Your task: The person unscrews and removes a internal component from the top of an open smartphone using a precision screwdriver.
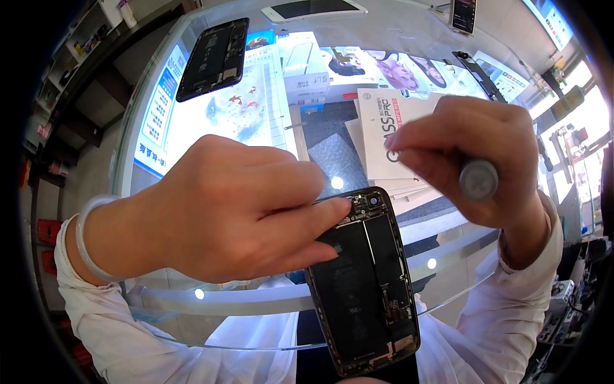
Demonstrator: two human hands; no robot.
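Note:
An opened phone (355,281) with its insides bare tilts over the counter's near edge, its camera end away from me. Across its upper left part lies my left hand (256,208), closed on it. One fingertip touches the parts beside the camera, the thumb is over the battery, and other fingers are curled. Raised to the right of the phone, my right hand (476,150) is closed round a screwdriver-like tool (478,180). Only the round grey end of its handle shows; its tip is hidden. Thumb and forefinger are drawn together in front of white packets (377,150).
Another opened phone (214,57) lies at the far left of the glass counter (211,297). A white phone front (313,9) is at the back. White boxes (300,64) stand in the middle, and a narrow dark phone part (481,75) lies far right.

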